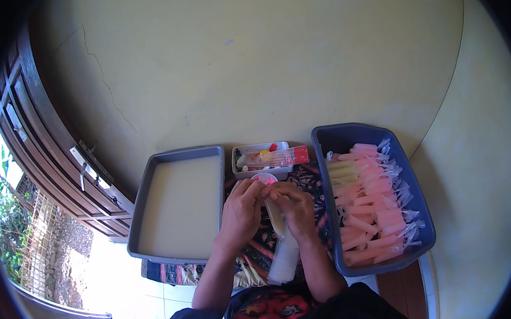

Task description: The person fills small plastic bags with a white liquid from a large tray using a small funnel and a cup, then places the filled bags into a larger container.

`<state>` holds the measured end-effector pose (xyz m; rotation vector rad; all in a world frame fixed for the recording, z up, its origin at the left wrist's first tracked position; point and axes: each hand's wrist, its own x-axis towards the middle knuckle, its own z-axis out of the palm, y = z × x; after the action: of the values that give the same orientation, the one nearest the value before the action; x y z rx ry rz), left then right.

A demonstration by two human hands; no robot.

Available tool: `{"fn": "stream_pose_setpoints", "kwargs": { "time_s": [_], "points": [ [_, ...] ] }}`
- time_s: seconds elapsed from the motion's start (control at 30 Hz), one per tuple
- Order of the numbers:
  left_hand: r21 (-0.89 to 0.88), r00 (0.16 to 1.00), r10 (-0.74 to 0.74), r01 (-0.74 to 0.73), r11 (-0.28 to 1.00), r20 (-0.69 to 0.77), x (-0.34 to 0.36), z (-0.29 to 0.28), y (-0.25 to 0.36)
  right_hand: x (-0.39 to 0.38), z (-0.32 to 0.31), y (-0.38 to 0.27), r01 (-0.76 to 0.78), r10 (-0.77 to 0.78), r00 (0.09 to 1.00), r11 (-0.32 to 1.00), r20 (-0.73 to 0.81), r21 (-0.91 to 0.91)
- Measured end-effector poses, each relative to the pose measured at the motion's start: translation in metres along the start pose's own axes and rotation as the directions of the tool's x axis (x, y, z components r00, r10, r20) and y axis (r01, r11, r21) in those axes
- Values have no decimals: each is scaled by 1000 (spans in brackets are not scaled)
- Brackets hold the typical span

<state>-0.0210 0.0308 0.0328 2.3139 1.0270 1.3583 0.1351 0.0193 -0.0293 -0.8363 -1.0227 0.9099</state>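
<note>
Both hands at centre: left hand (pixel 241 210) and right hand (pixel 296 209), grips pinched on neck of long pale filled ice-pop bag (pixel 282 239). Blue tub (pixel 348 137), right: many sealed pink sticks. Grey tray (pixel 179 208), left, holds pale liquid; filling looks well along.

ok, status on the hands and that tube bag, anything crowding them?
Left hand and right hand both pinched on top of long pale filled plastic tube. Grey tray left, blue tub of pink tubes right. Nothing blocking.
</note>
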Motion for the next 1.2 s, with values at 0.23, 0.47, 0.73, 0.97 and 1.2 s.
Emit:
{"fn": "stream_pose_setpoints", "kwargs": {
  "time_s": [0.23,0.47,0.73,0.97,1.2],
  "points": [
    [48,999,-29,27,998,32,-4,-2,0,10,-7,-13,343,-297,939,825,171,-449],
    [-6,996,21,-20,1000,82,-19,8,-8,13,-6,-13,444,-426,885,658,186,-608],
    [-223,918,-338,292,930,-209,-22,36,-12,12,1,-5,448,-487,867,664,109,-599],
    [-671,894,-447,325,666,-11,-23,30,-24,8,-8,3,378,-340,926,840,165,-389],
    [-707,833,-552,414,573,41,-38,26,-23,4,1,-4,391,-369,919,802,141,-451]
  ]
}}
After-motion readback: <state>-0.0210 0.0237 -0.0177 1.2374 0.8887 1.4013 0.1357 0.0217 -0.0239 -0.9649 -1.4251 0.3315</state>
